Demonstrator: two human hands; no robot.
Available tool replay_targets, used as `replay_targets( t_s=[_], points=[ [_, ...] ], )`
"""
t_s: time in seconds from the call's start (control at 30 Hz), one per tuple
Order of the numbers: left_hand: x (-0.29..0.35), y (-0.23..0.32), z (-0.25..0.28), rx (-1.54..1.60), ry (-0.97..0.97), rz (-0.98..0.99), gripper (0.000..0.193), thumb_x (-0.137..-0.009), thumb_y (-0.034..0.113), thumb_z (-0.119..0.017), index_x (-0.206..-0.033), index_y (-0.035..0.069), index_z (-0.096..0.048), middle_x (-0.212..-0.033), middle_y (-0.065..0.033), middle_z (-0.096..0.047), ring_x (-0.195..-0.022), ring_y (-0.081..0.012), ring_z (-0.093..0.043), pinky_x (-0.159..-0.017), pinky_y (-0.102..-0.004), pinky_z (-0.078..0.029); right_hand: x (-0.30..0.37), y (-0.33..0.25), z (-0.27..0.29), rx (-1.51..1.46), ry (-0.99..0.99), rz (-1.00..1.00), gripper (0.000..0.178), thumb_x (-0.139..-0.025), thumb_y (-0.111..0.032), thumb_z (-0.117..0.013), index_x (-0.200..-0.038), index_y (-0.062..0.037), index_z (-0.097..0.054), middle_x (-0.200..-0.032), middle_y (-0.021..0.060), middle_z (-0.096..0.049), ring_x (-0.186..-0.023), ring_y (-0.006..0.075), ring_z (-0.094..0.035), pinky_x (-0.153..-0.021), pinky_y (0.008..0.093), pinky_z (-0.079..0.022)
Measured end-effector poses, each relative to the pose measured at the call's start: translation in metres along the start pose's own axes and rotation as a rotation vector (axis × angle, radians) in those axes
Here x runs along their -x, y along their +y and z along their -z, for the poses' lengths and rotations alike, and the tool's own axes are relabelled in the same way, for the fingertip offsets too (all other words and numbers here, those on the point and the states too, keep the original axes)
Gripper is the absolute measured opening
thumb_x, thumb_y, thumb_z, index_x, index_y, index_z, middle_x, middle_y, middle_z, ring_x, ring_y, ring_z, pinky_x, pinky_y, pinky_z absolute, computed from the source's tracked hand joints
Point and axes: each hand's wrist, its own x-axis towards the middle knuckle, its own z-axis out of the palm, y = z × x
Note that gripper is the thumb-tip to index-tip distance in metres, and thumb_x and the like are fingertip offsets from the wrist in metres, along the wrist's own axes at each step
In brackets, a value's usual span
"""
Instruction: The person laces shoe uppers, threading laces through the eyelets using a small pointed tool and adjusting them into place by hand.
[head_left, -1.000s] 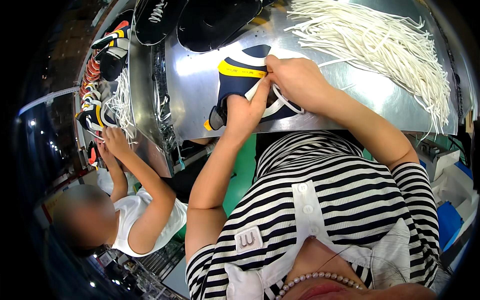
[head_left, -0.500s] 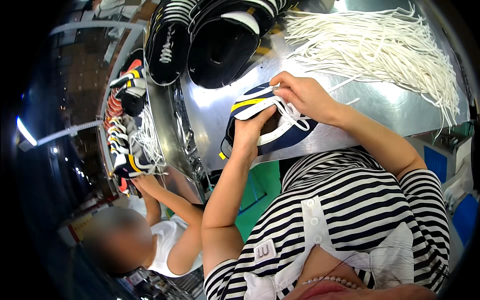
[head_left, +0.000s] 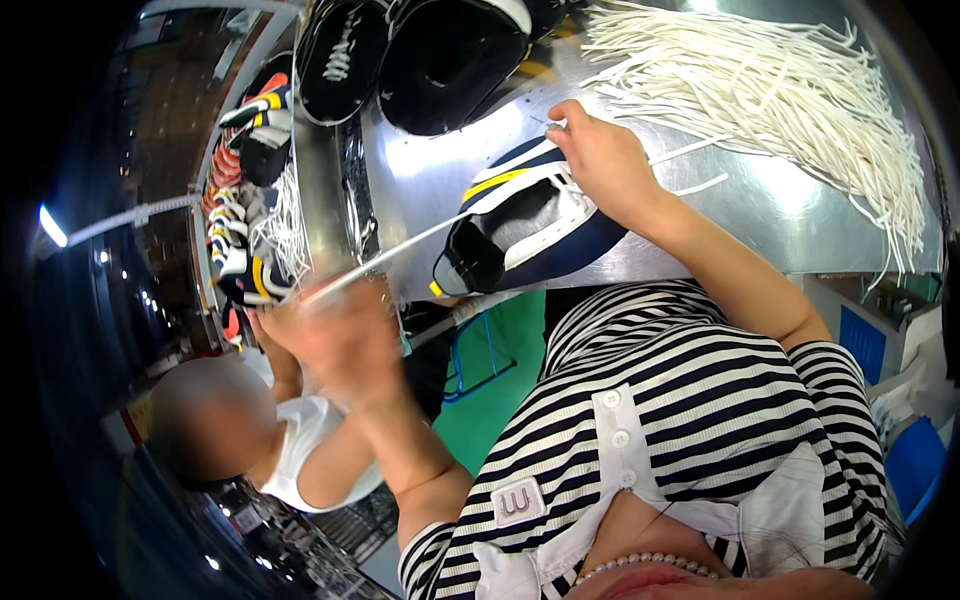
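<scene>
A navy, white and yellow sneaker (head_left: pixel 560 250) lies on its sole on the metal table, its dark opening facing up. From its lacing area a white shoelace (head_left: pixel 405 246) runs taut to the left, into my left hand (head_left: pixel 350 335). That hand is smeared by motion, off the table's near edge, closed on the lace. My right hand (head_left: pixel 604 160) is over the far side of the shoe. Its thumb and forefinger pinch a thin metal piece (head_left: pixel 545 122) whose kind I cannot make out. The palm hides part of the eyelets.
A large heap of white shoelaces (head_left: pixel 760 110) covers the far right of the metal table (head_left: pixel 430 190). Dark shoes (head_left: pixel 450 70) stand at the far left. Beyond the table, a co-worker (head_left: pixel 320 450) handles another sneaker beside a rack of shoes (head_left: pixel 235 220).
My left hand has left the shoe's opening and swung down and left, drawing the lace out straight. My right hand has lifted slightly away from the eyelets.
</scene>
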Motion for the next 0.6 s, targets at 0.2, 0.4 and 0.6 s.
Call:
replay_targets(
  t_s=[0.2, 0.4, 0.6],
  points=[
    [-0.003, -0.121, -0.014, -1.569, -0.359, -0.624, 0.015, -0.072, 0.002, -0.076, -0.084, 0.004, -0.067, -0.095, -0.0065, -0.061, -0.099, -0.0275, -0.052, -0.086, -0.0369, -0.041, -0.003, -0.003, 0.01, -0.332, -0.022, -0.024, 0.022, -0.095, -0.023, -0.056, -0.108, -0.0054, -0.057, -0.075, 0.0151, -0.066, -0.068, 0.033, -0.065, -0.063, 0.041, -0.049],
    [-0.005, -0.135, -0.004, -1.428, -0.164, -0.393, 0.02, -0.079, 0.008, -0.076, -0.093, 0.002, -0.064, -0.089, -0.0124, -0.064, -0.076, -0.0262, -0.064, -0.071, -0.0335, -0.05, 0.032, -0.023, 0.048, -0.515, -0.172, -0.09, 0.021, -0.094, -0.017, -0.057, -0.111, -0.0049, -0.056, -0.076, 0.0106, -0.067, -0.069, 0.0248, -0.067, -0.061, 0.0333, -0.049],
    [-0.016, -0.129, 0.0, -1.461, -0.188, -0.153, 0.026, -0.078, 0.018, -0.079, -0.09, 0.002, -0.064, -0.08, -0.0124, -0.069, -0.07, -0.0255, -0.067, -0.065, -0.0333, -0.051, 0.063, -0.023, 0.052, -0.395, -0.357, -0.069, 0.019, -0.093, -0.015, -0.06, -0.108, -0.0046, -0.055, -0.077, 0.0109, -0.067, -0.069, 0.0257, -0.067, -0.062, 0.0333, -0.05]
  ],
)
